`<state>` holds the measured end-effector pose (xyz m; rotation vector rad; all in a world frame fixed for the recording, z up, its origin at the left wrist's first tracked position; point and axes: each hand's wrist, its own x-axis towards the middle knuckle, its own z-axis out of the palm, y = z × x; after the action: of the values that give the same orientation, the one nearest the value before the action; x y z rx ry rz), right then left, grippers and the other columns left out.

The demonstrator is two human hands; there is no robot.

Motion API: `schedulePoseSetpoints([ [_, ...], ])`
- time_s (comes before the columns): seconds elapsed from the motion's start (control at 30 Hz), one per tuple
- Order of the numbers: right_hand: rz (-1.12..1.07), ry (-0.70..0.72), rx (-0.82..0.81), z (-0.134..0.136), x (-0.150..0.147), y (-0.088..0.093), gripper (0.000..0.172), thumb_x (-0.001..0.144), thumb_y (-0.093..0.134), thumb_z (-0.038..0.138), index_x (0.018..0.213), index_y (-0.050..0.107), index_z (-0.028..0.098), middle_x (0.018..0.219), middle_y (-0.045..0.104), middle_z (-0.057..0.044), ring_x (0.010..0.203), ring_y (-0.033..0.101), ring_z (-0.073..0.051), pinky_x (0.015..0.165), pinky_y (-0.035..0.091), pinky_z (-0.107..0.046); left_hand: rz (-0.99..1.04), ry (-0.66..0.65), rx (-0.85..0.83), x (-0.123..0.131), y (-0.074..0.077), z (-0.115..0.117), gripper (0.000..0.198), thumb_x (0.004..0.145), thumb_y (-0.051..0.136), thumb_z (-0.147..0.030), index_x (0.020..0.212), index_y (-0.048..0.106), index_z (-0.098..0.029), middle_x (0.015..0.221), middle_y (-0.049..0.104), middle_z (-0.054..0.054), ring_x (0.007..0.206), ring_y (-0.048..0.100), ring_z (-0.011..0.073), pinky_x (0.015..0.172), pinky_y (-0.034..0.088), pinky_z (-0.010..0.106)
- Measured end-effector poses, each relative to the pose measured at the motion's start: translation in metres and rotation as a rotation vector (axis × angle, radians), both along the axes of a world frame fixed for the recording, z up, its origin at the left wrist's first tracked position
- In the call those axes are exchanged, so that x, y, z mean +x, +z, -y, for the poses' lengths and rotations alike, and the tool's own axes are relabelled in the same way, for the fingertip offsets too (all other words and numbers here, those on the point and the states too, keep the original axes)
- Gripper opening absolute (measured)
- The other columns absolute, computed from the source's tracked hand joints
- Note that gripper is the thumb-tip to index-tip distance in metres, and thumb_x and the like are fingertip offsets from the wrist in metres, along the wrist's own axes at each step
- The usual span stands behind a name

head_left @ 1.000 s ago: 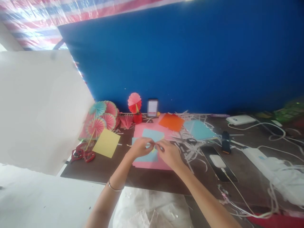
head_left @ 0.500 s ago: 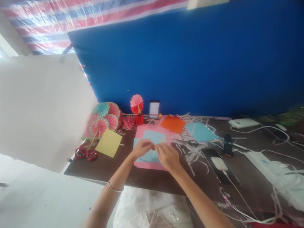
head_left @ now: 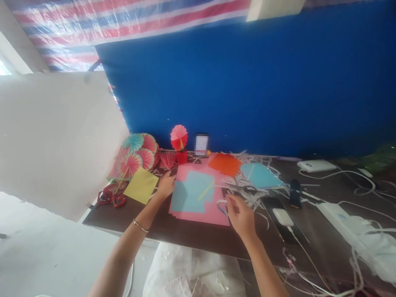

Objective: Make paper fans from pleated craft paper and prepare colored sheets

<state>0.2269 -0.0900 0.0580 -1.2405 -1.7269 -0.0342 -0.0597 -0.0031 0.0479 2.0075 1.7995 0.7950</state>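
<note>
My left hand [head_left: 167, 184] reaches to the table just in front of a folded pink paper fan [head_left: 167, 160]. Its fingers look extended, with nothing visible in them. At the right edge of the pink sheets [head_left: 213, 216], my right hand [head_left: 241, 213] is closed in a pinch, and a thin curled white strip [head_left: 221, 205] hangs from its fingertips. Between my hands, light blue paper squares [head_left: 187, 202] overlap on the pink sheets. A narrow yellow strip [head_left: 206, 190] lies slantwise across the blue paper.
Left are a yellow square [head_left: 141, 185], red-handled scissors [head_left: 113, 197] and round paper fans [head_left: 130, 165]. Behind stand a pink paper flower [head_left: 178, 138] and a small screen [head_left: 201, 145]. Orange paper [head_left: 225, 164], blue paper [head_left: 261, 175], a phone [head_left: 283, 220] and a power strip [head_left: 343, 227] lie right.
My hands have parted from their pinch over the blue paper. The left has gone left toward the pink fan, the right has moved right with the white strip. The yellow strip shows fully.
</note>
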Motion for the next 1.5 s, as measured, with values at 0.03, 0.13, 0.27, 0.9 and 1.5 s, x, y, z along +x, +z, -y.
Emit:
schedulePoseSetpoints([
  [0.03,-0.037,0.0,-0.041,0.003,0.003,-0.003,0.018,0.085,0.045,0.028,0.091,0.059,0.018,0.084,0.068,-0.009,0.073,0.066,-0.019,0.063,0.053,-0.029,-0.076,0.007,0.004,0.006,-0.003,0.001,0.029,0.075,0.048,-0.011,0.098,0.064,-0.015,0.124,0.051,0.014,0.116,0.045,0.0261,0.101,0.03,0.041],
  [0.13,-0.161,-0.004,-0.14,0.01,0.009,-0.004,0.023,0.085,0.046,0.035,0.092,0.06,0.018,0.087,0.069,-0.01,0.074,0.067,-0.021,0.066,0.055,-0.031,-0.22,-0.069,-0.045,0.036,-0.014,0.008,0.026,0.078,0.046,-0.019,0.097,0.064,-0.015,0.11,0.058,0.013,0.107,0.05,0.0246,0.095,0.036,0.038],
  [0.27,-0.251,0.012,-0.231,0.014,0.013,-0.001,0.028,0.083,0.048,0.041,0.092,0.061,0.019,0.086,0.069,-0.01,0.077,0.067,-0.023,0.067,0.056,-0.033,-0.219,-0.115,-0.107,0.082,-0.027,0.021,0.033,0.075,0.054,-0.04,0.088,0.064,-0.012,0.102,0.057,0.016,0.098,0.052,0.0274,0.086,0.04,0.038],
  [0.9,-0.245,0.269,-0.469,-0.01,-0.008,-0.003,0.027,0.084,0.046,0.039,0.093,0.062,0.02,0.091,0.066,-0.009,0.083,0.064,-0.021,0.071,0.055,-0.032,0.485,-0.14,-0.163,0.061,-0.004,0.022,0.019,0.073,0.053,-0.017,0.086,0.067,-0.013,0.073,0.068,0.004,0.067,0.063,0.0144,0.064,0.049,0.025],
  [1.5,-0.391,0.517,-0.781,-0.034,-0.061,0.051,0.05,0.076,0.057,0.04,0.121,0.053,0.02,0.073,0.056,0.001,0.048,0.049,-0.008,0.045,0.044,-0.022,0.9,-0.29,-0.264,0.042,0.045,0.036,0.032,0.069,0.068,-0.027,0.093,0.057,-0.011,0.079,0.07,0.012,0.073,0.067,0.0192,0.07,0.054,0.033],
])
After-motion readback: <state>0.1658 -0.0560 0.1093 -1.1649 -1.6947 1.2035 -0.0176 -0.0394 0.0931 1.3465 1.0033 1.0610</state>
